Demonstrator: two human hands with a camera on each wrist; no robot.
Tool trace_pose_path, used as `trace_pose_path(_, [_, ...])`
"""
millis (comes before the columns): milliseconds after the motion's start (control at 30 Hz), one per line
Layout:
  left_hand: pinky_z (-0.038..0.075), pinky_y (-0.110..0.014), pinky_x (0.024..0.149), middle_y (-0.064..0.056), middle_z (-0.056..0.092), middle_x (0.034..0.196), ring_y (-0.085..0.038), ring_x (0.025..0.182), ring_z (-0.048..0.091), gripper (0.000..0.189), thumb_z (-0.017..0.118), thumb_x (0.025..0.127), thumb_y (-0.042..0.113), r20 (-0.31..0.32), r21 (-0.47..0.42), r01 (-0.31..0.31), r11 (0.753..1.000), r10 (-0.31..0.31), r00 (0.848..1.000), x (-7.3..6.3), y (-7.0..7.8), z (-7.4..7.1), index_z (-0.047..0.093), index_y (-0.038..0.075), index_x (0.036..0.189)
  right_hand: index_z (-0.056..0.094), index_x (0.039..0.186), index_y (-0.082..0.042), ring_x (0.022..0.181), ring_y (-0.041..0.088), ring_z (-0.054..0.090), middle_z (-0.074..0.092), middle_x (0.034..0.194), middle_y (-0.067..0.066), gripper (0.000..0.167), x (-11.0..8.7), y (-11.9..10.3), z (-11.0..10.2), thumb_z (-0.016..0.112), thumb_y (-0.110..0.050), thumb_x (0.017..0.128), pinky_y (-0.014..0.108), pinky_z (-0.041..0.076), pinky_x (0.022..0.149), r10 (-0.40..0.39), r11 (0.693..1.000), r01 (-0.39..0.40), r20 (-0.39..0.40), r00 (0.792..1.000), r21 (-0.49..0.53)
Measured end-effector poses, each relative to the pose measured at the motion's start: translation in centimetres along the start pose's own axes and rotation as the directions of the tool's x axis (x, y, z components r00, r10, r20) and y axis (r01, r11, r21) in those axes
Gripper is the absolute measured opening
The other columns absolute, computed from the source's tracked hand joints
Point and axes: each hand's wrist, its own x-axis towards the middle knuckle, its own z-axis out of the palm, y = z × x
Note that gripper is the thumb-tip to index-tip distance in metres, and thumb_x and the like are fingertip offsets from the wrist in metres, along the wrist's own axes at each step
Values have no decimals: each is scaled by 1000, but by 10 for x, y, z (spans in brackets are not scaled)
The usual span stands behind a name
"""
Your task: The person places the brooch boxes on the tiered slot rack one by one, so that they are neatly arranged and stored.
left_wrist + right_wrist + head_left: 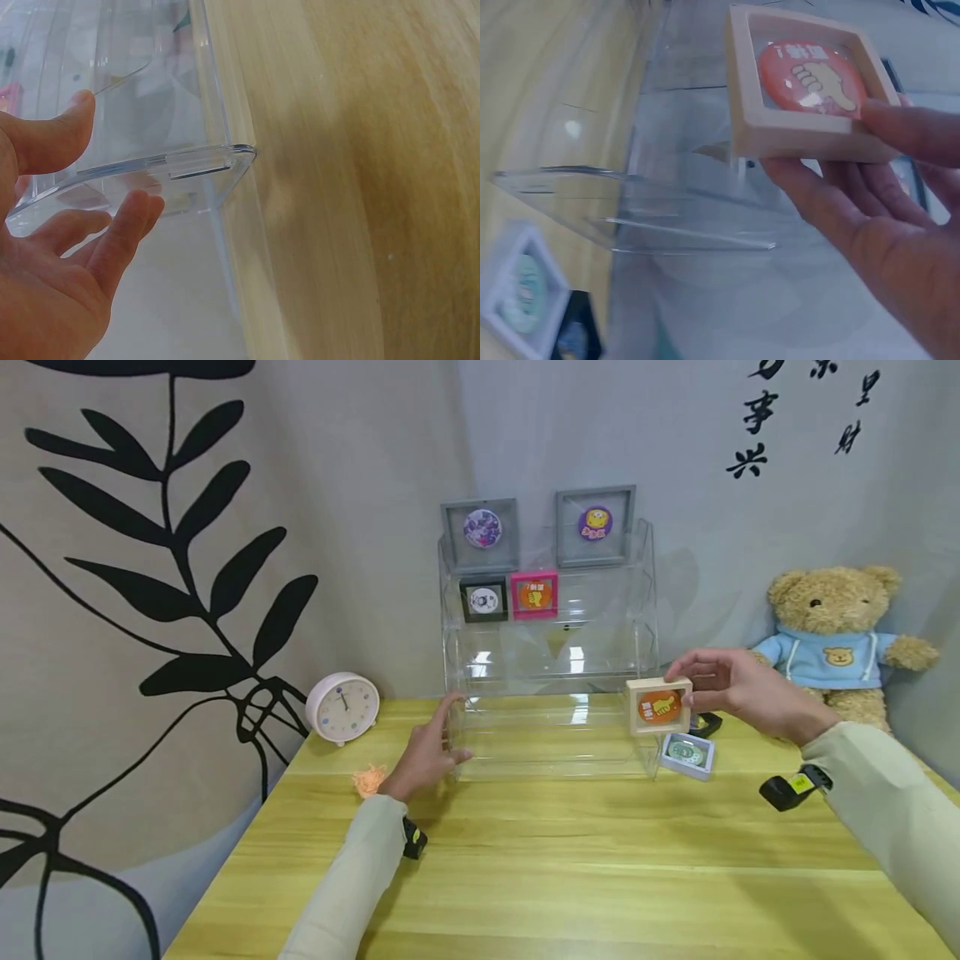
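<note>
My right hand (738, 689) pinches a small pale wooden frame (802, 139) between thumb and fingers. Behind its clear window sits an orange-red badge (659, 707) with a yellow fist, thumb out. The frame is held up in front of the right end of a clear tiered display stand (551, 727). At the stand's left side, my left hand (427, 752) holds the edge, thumb and fingers on either side of the clear panel (202, 161). Higher tiers carry a black frame (483, 600), a pink frame (534, 595) and two grey frames (480, 560), each with a badge.
A lavender frame (687, 756) and a black frame (705, 724) lie on the wooden table (570, 877) by the stand's right side. Left of it are an orange tuft (369, 782) and a round clock (343, 708). A teddy bear (836, 652) sits at the right.
</note>
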Motion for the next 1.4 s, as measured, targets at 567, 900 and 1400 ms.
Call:
trace_pose_path(567, [56, -58, 100, -26, 41, 155, -52, 129, 55, 88, 78, 83, 0, -2, 7, 11, 1000, -11, 1000, -1, 1, -1, 32, 42, 147, 60, 125, -4, 115, 24, 63, 65, 125, 20, 32, 71, -79, -8, 56, 6, 95, 32, 56, 94, -104, 975, 50, -245, 964, -215])
trace_pose_path(900, [56, -58, 100, -30, 42, 153, -51, 130, 54, 89, 77, 83, -1, 3, 15, 5, 1000, -5, 1000, 1, 0, -2, 31, 35, 150, 63, 120, -3, 112, 31, 61, 65, 124, 22, 27, 119, -92, 0, 56, 4, 95, 36, 56, 88, -129, 963, 23, -385, 914, -269])
trace_pose_path(1400, [57, -57, 100, -29, 47, 150, -50, 129, 56, 89, 76, 84, -2, 3, -16, 11, 1000, -10, 1000, 0, 1, -1, 31, 33, 152, 65, 118, -2, 119, 31, 51, 57, 116, 17, 44, 152, -88, 10, 47, 16, 82, 48, 59, 100, -75, 973, -57, -537, 840, -224])
